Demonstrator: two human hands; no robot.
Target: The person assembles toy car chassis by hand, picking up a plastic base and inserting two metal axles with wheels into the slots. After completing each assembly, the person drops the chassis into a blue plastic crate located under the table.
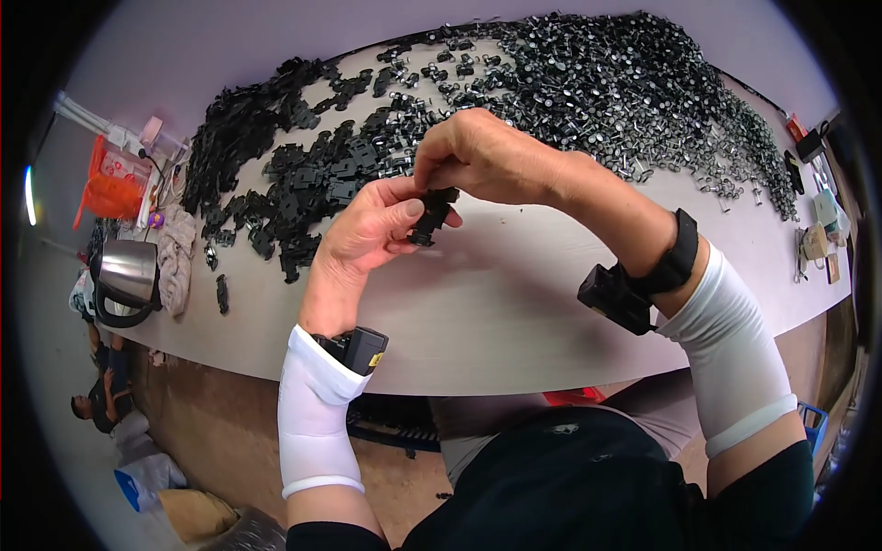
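Above the middle of the table, my left hand (372, 220) is closed on a small black plastic part (430, 220), pinched between thumb and fingers. My right hand (478, 156) bends down over the upper end of that part with its fingers drawn together; its fingertips are partly hidden, so whatever they pinch does not show. Just left of and beyond my hands spreads a heap of similar black plastic parts (322, 184). Small metal pieces with round silvery heads (597, 101) are piled at the far middle and right. One black part (222, 294) lies apart near the left edge.
On the left stand a steel kettle (129, 275), a crumpled cloth (176, 257) and an orange bag (112, 193). Small containers (816, 239) sit at the right end of the pale table (551, 321). Beyond the table's left edge, another person (106, 390) is visible.
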